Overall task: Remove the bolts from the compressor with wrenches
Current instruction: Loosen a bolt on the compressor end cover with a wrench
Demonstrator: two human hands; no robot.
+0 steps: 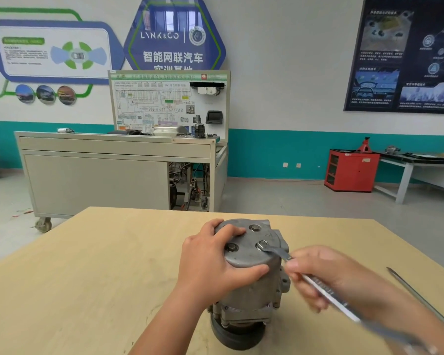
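A grey metal compressor stands upright on the wooden table, pulley end down. Its flat top carries bolts: one at the back, one at the left, and one at the right under the ring end of a silver wrench. My left hand grips the top rim of the compressor, fingers over the back edge, thumb on the near side. My right hand holds the wrench shaft, blurred by motion. The wrench's ring sits on the right bolt.
A long thin metal tool lies on the table at the right. Beyond the table stand a grey training bench on casters, a red cabinet and a low bench by the wall.
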